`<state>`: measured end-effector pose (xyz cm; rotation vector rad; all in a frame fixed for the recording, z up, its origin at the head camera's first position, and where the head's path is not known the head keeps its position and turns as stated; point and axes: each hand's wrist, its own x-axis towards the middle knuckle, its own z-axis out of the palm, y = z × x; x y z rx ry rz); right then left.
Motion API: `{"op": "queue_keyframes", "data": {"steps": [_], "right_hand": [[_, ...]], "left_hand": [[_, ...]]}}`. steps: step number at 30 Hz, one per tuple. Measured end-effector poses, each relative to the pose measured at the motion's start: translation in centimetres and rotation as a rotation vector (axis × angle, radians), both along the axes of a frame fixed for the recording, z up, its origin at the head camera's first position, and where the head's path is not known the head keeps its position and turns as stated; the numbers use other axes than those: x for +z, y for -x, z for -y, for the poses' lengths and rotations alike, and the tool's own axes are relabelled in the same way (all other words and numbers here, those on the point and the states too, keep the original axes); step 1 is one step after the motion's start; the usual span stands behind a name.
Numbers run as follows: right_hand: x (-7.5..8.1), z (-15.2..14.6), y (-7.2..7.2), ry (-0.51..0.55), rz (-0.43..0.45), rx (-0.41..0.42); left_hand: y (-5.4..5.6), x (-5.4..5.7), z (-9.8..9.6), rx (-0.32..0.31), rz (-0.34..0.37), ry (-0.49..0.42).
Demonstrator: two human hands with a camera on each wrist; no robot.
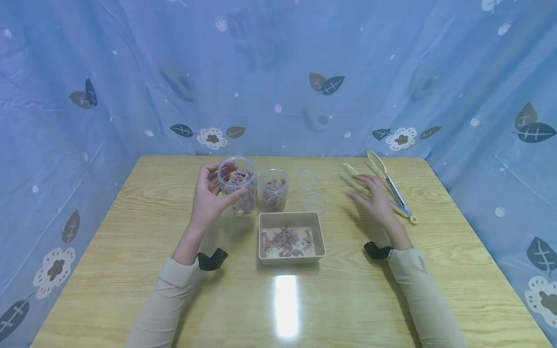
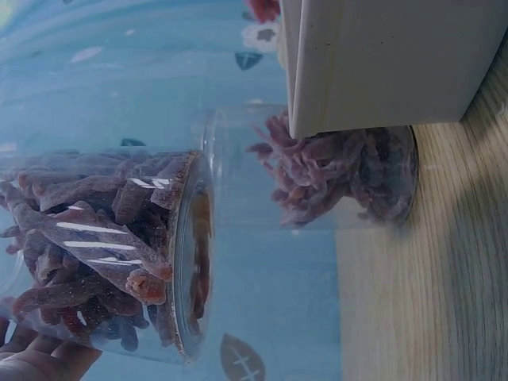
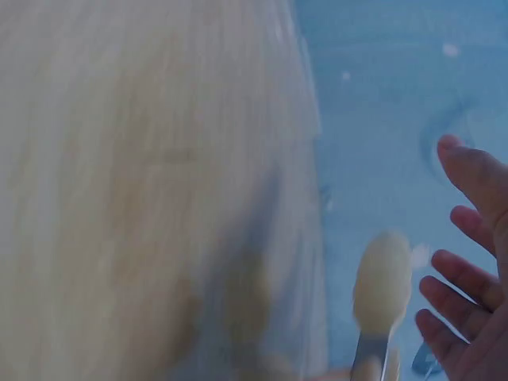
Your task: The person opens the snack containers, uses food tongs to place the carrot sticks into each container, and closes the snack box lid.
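Note:
My left hand grips a clear plastic jar from its left side, thumb in front. Dusty reddish-brown dried strips fill much of it. In the left wrist view the base of this jar hangs above the tabletop. To its right stands a second clear jar, with fewer strips. At the right, my right hand hovers with spread fingers by the tongs, which have cream tips and metal arms. Its fingers hold nothing in the right wrist view, apart from a tong tip.
A cream rectangular box in front of the jars holds some of the same strips. Two clear round lids lie right of the second jar. A blue patterned curtain hangs behind the wooden table.

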<state>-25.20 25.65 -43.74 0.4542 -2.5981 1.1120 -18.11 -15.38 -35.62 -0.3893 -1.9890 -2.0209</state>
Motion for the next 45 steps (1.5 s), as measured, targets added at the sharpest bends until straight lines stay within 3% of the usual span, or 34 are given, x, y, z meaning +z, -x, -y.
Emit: {"op": "queue_keyframes", "data": {"steps": [5,10,16,21,31,38,45], "right_hand": [[0.6,2.3,1.0,-0.014,0.038,0.094],[0.8,4.3,2.5,-0.018,-0.017,0.179],[0.8,5.9,4.1,0.007,-0.031,0.206],[0.6,6.6,5.6,0.001,0.035,0.225],[-0.5,7.6,7.9,-0.027,0.259,0.306],[-0.8,8.0,8.4,-0.076,0.332,0.335],[-1.1,8.7,8.7,-0.100,0.329,0.377]], "left_hand": [[0.1,0.1,-0.1,-0.017,-0.017,-0.005],[0.0,0.1,-0.2,-0.016,-0.017,-0.010],[-0.1,0.1,-0.1,-0.007,-0.023,-0.007],[0.0,-0.1,-0.2,-0.010,-0.024,-0.003],[0.1,-0.3,-0.1,-0.007,-0.027,0.009],[0.1,-0.3,-0.1,-0.009,-0.020,0.010],[0.0,-0.4,0.0,-0.006,-0.028,0.009]]}}
